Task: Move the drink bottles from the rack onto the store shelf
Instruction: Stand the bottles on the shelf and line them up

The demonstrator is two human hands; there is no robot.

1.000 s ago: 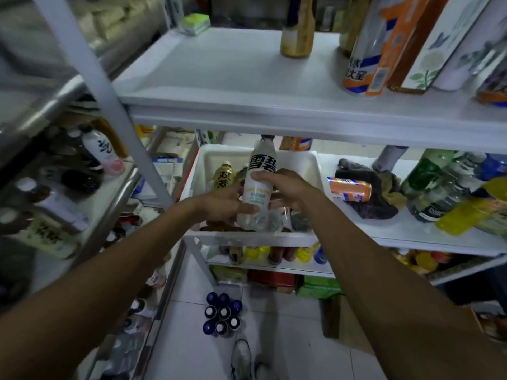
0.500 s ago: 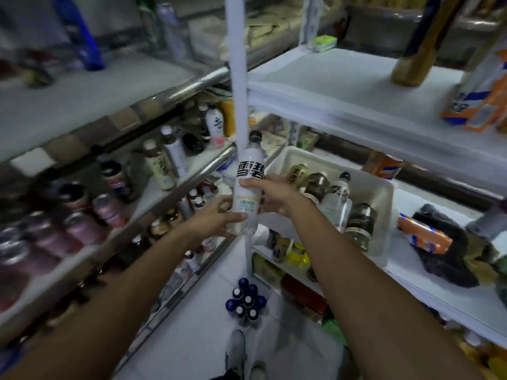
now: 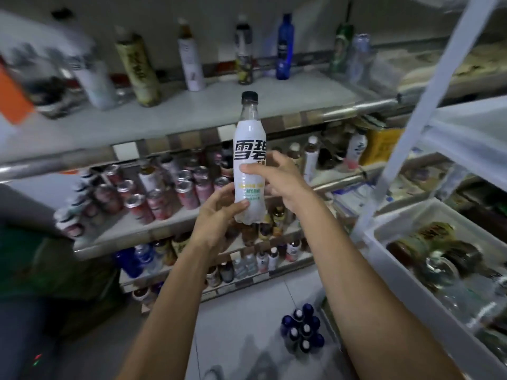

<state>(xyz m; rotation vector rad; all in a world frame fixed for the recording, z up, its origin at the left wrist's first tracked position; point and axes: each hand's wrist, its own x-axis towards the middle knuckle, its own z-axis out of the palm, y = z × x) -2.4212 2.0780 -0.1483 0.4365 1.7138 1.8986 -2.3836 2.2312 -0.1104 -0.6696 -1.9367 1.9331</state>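
I hold a white-labelled drink bottle [image 3: 249, 160] with a black cap upright in front of the store shelf [image 3: 192, 116]. My left hand [image 3: 219, 215] grips its lower part from the left. My right hand [image 3: 277, 176] holds its middle from the right, thumb across the label. The white rack [image 3: 428, 111] stands at the right, and its white bin [image 3: 406, 272] holds several more bottles.
The top shelf carries several spaced upright bottles, such as a blue one [image 3: 284, 48] and a gold one [image 3: 137, 69]. Lower shelves are packed with cans [image 3: 164, 196] and small bottles. A pack of blue-capped bottles [image 3: 301, 330] sits on the tiled floor.
My view has swung left from the rack to the store shelf. Both hands have carried the bottle away from the bin and up in front of the shelves.
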